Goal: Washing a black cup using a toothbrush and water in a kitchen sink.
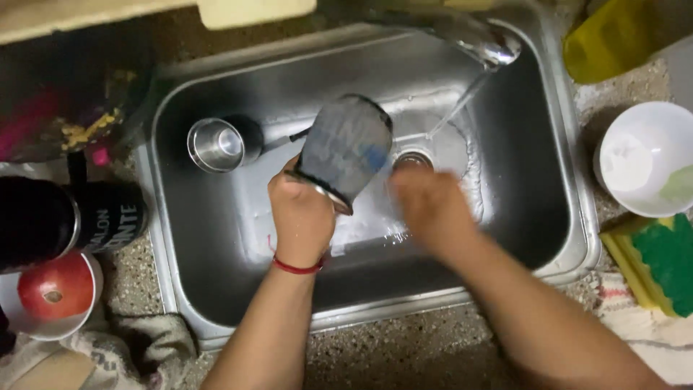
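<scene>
Sink (216, 238) set in counter (404, 354). Steel cup (215, 144) lies in sink, left of pan (346, 148) held over the drain (413, 160). Bowl (642, 155) and sponges (653, 260) on counter to the right; fruit (56, 285) on plate (43, 328) at left.

Pomegranate (55, 287), white bowl (644, 157), green sponge (668, 261)

Dark blackened pot (346, 148), bottom up, tilted over steel sink, metal rim lowest
</scene>
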